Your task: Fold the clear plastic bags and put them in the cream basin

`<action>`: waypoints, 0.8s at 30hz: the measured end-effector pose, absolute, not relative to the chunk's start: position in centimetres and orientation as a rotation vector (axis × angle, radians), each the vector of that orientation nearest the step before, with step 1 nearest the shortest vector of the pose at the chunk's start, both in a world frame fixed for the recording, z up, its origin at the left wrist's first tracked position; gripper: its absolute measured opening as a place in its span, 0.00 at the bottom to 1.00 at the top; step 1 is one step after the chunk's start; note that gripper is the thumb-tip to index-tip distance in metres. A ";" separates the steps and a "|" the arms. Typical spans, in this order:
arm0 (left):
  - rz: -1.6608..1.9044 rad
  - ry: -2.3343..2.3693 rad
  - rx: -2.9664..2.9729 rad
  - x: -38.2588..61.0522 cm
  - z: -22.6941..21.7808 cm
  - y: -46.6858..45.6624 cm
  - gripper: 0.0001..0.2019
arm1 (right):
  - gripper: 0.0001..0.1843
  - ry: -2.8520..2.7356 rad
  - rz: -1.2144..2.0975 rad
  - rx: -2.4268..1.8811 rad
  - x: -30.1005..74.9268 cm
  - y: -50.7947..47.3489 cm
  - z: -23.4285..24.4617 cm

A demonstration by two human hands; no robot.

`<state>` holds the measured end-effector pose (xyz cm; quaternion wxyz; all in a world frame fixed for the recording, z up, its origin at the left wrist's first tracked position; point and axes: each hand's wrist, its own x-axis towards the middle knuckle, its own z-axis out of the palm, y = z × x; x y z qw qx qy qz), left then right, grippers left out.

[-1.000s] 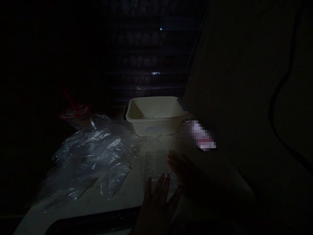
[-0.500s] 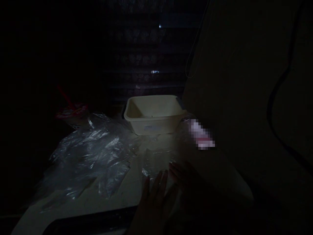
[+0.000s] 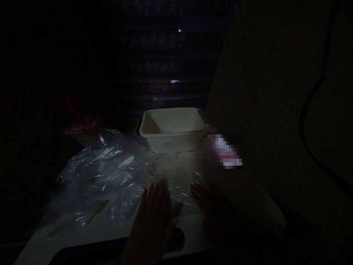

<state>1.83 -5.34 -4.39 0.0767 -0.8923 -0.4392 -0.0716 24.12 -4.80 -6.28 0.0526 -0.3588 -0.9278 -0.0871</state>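
A clear plastic bag (image 3: 179, 187) lies flat on the pale table (image 3: 93, 232) between my two hands. My left hand (image 3: 154, 209) is at the bag's left side, palm down, fingers stretched out and thumb apart, holding nothing. At the bag's right edge is my right hand (image 3: 204, 198), its fingers extended over the plastic; much of it is lost in the dark. To the left of my left hand spreads a heap of clear plastic bags (image 3: 102, 176), crumpled and shiny.
A cream plastic basin (image 3: 173, 141) stands behind the flat bag. Past the heap is a cup with a red lid and straw (image 3: 82, 127). A blurred-out pinkish item (image 3: 227, 152) lies right of the basin. A black-edged object (image 3: 91, 252) sits at the front. The room is very dark.
My left hand has moved left, off the middle of the flat bag to its left side, uncovering more plastic. My right hand stays nearly in place.
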 end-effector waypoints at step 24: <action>-0.182 -1.418 -2.737 4.3 -4.9 -2.8 0.32 | 0.32 -2.762 -0.195 -1.143 25.6 -2.3 -5.5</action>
